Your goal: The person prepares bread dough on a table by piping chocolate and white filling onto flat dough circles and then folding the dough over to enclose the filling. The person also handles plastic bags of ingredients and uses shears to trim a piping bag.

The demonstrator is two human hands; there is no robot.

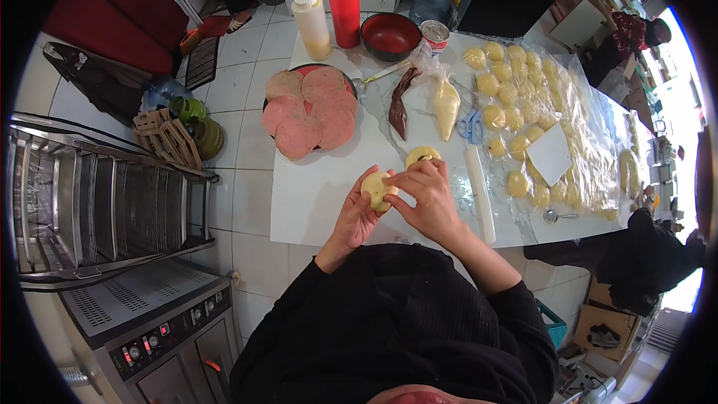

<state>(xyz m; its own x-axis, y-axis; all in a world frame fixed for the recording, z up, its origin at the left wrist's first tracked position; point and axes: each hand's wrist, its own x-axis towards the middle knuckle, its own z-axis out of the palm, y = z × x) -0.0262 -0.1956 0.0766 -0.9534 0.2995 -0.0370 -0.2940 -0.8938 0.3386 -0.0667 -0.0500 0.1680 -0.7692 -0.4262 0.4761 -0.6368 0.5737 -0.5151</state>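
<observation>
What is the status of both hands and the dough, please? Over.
Left hand holding dough piece. Right hand touching its edge. Second dough piece beyond right hand, partly hidden by it. Cream-coloured piping bag farther off, untouched.

The floor [250,206] is laid with pale square tiles, parted by thin grout lines. A marbled white surface [310,198] is set in the middle of the room. The left side is lined with a metal rack [96,209], in front of which a grey oven [138,307] is placed, its control panel lit in red. Beyond the surface, a tall black cabinet [508,0] is seen. The far right is flooded with daylight [680,52], and detail there is washed out.
</observation>
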